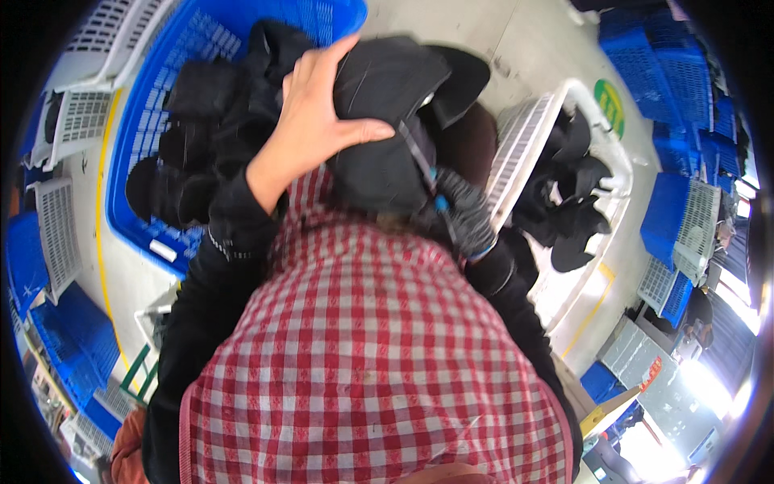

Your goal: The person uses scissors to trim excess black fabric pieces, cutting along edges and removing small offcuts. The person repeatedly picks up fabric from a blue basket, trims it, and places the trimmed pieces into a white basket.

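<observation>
A black cap lies over my lap, its brim sticking out at the far right. My bare left hand grips the cap by its left side, thumb pressed on top and fingers reaching toward the far edge. My right hand, in a dark grey glove, is closed around a thin metal tool with blue handle parts. The tool's shaft points up and left against the cap's right side. Its exact kind and its tip are blurred.
To the left stands a large blue basket full of black caps. A white basket with more black caps stands close on the right. Stacked blue and white crates line both sides of the grey floor.
</observation>
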Demonstrator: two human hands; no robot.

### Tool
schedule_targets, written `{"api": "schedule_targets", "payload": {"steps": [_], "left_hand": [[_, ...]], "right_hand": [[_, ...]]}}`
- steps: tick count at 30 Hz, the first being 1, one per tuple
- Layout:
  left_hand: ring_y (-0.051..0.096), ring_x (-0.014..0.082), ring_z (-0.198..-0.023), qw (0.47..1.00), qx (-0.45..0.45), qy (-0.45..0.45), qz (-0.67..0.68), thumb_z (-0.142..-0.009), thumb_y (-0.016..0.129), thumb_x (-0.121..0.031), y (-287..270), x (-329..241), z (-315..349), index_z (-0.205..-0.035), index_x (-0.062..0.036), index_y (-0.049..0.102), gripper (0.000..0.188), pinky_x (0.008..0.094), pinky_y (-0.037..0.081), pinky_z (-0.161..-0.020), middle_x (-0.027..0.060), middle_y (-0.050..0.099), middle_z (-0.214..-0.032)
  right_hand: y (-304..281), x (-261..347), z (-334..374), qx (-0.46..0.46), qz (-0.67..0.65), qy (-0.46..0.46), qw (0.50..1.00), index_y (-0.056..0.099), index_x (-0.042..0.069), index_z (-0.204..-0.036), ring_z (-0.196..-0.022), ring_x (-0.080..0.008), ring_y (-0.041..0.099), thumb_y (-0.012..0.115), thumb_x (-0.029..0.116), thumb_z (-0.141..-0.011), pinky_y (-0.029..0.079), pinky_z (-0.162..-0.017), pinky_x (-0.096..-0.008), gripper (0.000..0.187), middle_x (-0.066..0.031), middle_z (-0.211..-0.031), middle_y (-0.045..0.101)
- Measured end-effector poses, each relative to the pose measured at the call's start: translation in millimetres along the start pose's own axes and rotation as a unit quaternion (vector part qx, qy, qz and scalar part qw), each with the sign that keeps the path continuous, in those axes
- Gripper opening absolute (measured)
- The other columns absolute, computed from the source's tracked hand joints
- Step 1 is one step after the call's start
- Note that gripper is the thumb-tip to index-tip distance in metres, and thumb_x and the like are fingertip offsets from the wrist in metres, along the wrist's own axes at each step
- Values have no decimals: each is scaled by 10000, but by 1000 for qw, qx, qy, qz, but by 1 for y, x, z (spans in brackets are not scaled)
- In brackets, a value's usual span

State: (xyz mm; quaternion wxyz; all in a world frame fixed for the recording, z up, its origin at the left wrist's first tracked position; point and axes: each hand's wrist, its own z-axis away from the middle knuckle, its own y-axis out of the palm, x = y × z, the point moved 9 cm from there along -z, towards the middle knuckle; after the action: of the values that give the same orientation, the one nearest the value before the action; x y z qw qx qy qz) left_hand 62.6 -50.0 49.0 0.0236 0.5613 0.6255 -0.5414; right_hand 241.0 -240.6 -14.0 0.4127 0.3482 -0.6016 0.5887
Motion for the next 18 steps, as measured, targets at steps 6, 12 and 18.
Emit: {"api": "schedule_targets", "payload": {"steps": [6, 12, 18], "left_hand": [[670, 176, -912, 914, -47, -259, 308, -913, 790, -246, -19, 55, -31, -1118, 10, 659, 354, 330, 538, -867, 99, 705, -942], [558, 287, -1157, 953, 217, 190, 93, -812, 841, -289, 19, -65, -94, -1111, -106, 717, 371, 422, 382, -1044, 93, 660, -1071], [375, 442, -1440, 945, 244, 88, -201, -765, 862, -358, 31, -94, -18, -1511, -144, 489, 861, 627, 318, -1151, 234, 425, -1514]], "right_hand": [[-66, 71, 8, -127, 111, -111, 979, 688, 32, -1196, -829, -230, 718, 761, 217, -909, 586, -750, -366, 349, -117, -973, 722], [-113, 77, -25, -256, 36, -48, 965, 661, 13, -1141, -793, -152, 629, 706, 111, -993, 530, -736, -281, 183, -59, -920, 676], [-85, 11, -45, -257, -127, 35, 957, 635, 36, -1233, -954, -169, 680, 779, 69, -921, 550, -851, -320, 345, -73, -1034, 704]]}}
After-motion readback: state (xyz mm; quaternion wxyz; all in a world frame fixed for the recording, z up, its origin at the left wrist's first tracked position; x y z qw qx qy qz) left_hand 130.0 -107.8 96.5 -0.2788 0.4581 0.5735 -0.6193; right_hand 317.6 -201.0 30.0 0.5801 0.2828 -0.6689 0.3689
